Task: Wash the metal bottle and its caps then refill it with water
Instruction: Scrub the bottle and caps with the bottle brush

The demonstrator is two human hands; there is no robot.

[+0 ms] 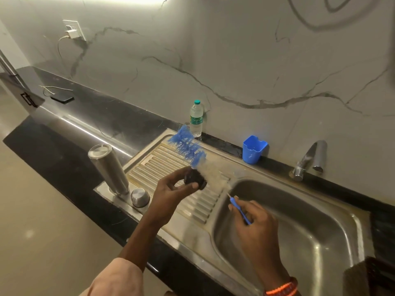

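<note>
Scrubbing a small black cap (195,179) pinched in the left hand (174,192), the right hand (254,218) grips a blue-bristled bottle brush (188,146); the upturned steel bottle (109,167) looks unfilled, refilling remains.

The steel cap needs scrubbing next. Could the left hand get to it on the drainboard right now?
Probably not yet: the left hand already grips the black cap. The steel cap sits unobstructed close beside it, next to the metal bottle.

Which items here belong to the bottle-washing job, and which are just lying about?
In use:
- metal bottle, standing inverted on the drainboard
- metal cap beside it
- black cap, held in the left hand
- bottle brush, held by the right hand
- sink and tap

Lying about:
- plastic water bottle
- blue cup
- phone
- charger
</note>
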